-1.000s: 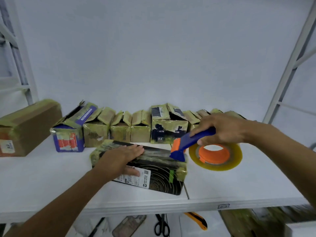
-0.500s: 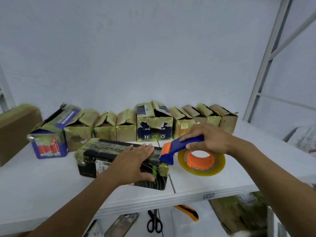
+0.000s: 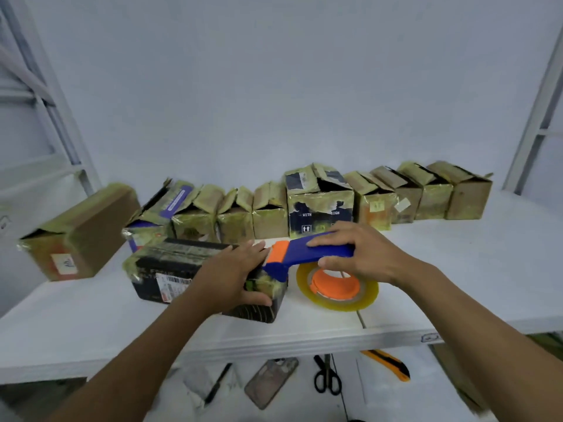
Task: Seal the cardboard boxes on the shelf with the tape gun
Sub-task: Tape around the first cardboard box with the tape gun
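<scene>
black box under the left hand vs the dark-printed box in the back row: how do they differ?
The black box lies low and long at the front; the dark-printed box stands upright in the back row. The black box's top is closed; the dark-printed box's flaps stand open. The left hand holds the black box with the tape gun at its end; the dark-printed box is untouched. Both show yellowish tape.

Packing storeroom, white metal shelving (image 3: 475, 263), row of cardboard boxes (image 3: 271, 220)
</scene>
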